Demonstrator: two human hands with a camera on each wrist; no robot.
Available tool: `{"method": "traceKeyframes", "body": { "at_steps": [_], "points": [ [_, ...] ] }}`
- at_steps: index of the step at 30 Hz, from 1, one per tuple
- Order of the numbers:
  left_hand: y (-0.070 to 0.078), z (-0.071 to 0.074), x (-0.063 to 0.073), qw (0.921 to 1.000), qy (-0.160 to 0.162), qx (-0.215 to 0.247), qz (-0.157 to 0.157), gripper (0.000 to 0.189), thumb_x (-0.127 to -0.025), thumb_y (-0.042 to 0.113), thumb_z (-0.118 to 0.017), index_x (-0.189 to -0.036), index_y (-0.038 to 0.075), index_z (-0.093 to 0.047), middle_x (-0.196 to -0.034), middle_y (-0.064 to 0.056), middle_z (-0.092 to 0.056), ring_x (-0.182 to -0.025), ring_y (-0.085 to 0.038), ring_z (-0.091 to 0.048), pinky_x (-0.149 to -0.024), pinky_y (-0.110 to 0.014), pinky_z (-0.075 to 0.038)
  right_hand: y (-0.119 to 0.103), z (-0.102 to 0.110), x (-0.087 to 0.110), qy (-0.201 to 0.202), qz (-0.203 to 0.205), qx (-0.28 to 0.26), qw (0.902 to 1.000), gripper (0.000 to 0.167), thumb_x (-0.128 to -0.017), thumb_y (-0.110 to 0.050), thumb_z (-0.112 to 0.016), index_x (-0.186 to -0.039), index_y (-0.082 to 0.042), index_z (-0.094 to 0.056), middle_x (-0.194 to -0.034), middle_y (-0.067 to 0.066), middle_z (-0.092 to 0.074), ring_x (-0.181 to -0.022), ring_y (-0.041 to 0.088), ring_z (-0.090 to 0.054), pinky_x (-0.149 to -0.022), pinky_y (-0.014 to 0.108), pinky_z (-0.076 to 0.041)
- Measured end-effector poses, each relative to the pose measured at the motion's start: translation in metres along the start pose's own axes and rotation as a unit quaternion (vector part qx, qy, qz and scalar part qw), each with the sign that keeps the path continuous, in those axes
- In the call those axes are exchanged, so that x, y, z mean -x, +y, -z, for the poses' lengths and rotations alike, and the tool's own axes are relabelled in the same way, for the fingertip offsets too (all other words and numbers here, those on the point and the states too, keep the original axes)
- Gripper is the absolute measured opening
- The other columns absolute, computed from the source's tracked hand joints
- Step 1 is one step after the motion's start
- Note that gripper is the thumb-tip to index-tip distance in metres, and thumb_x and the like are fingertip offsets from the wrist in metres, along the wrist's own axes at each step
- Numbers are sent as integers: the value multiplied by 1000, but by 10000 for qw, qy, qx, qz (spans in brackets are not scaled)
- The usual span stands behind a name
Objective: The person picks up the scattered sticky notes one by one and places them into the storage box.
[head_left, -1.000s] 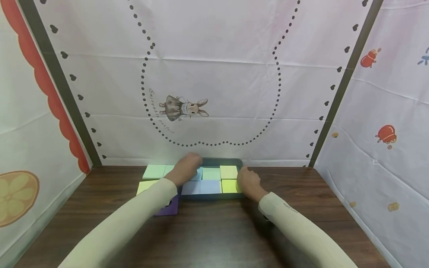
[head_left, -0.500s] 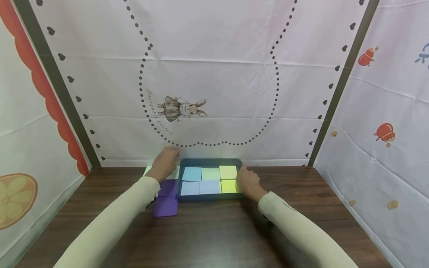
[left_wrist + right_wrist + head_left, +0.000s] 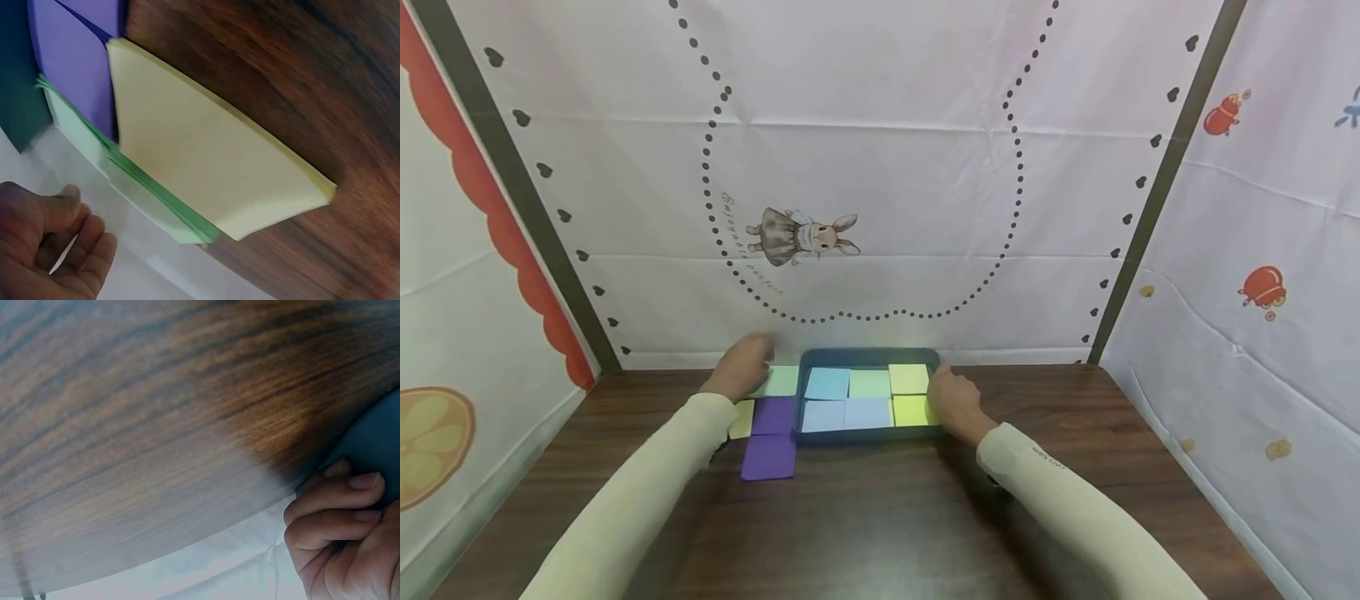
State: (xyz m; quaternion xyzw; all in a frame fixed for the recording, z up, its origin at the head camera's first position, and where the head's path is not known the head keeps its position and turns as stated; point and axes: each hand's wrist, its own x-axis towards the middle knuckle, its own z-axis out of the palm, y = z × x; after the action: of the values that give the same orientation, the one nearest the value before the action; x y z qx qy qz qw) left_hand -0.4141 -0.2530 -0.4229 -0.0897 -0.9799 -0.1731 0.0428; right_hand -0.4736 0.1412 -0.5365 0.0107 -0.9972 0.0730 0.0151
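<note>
My right hand (image 3: 957, 402) grips the right end of a dark teal tray (image 3: 868, 436), fingers curled against its wall in the right wrist view. Sticky note pads lie in two rows inside: a blue pad (image 3: 828, 384), a green pad (image 3: 870, 384) and a pale yellow pad (image 3: 909, 379) behind, light blue pads (image 3: 823, 415) and a bright yellow pad (image 3: 912, 410) in front. Left of the tray, my left hand (image 3: 56, 244) hovers beside two light green pads (image 3: 156, 203), holding nothing, its fingers loosely bent.
Against the tray's left side lie two purple pads (image 3: 767, 457), with a pale yellow pad (image 3: 187, 144) beside the rear one. The dark wooden table (image 3: 865, 525) meets a white patterned cloth (image 3: 925, 208) at its back edge, and similar cloth hangs on both sides.
My left hand has moved left from over the tray to the green pads, uncovering the blue pad and the purple pads. The right hand and tray have stayed in place.
</note>
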Motion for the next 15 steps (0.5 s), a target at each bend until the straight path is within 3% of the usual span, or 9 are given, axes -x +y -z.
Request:
{"method": "traceKeyframes", "body": {
  "at_steps": [8,15],
  "points": [
    [-26,7,7,9996,-134,-193,159,25,-101,-16,-59,-122,-9,-71,-117,-26,-73,-109,-41,-72,-96,-57,-62,-4,5,1,-59,-80,132,9999,41,-115,-17,-45,-146,7,-56,-81,14,-68,-69,24,-66,-52,42,-55],
    [-47,2,9,9998,-186,-69,-78,19,-106,-7,-61,-121,-7,-70,-117,-25,-72,-109,-41,-71,-97,-59,-61,0,-1,0,45,-1,117,9999,42,-115,-19,-45,-147,6,-56,-78,12,-67,-67,23,-66,-50,41,-54]
  ]
}}
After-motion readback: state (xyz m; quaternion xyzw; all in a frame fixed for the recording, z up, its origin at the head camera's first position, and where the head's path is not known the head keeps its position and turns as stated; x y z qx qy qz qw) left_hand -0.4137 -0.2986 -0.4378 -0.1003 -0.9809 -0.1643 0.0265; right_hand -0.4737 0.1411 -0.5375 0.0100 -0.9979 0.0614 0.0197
